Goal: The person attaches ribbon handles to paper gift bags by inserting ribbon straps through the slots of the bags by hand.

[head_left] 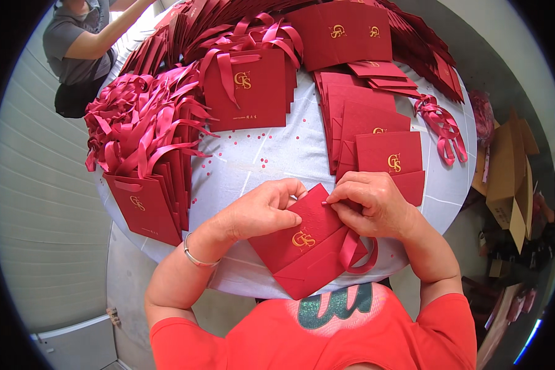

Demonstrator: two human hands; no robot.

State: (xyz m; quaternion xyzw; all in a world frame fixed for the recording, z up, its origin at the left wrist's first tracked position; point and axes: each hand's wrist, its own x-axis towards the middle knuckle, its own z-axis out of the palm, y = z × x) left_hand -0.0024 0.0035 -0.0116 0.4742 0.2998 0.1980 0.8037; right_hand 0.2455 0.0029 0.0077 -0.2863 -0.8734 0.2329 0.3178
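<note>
Fingers of the right hand [376, 200] are pinched on what appears the ribbon's [349, 250] tip; the red bag [305, 253] is pinched by the left hand [262, 209] — presumably for steadiness.

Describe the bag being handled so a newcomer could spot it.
Find the pale table, then its edge nearest the red shirt. There, under the left hand and right hand, is the bag. Unlike the stacked bags beyond, it is tilted in hand, with a pink ribbon looping at its right.
</note>
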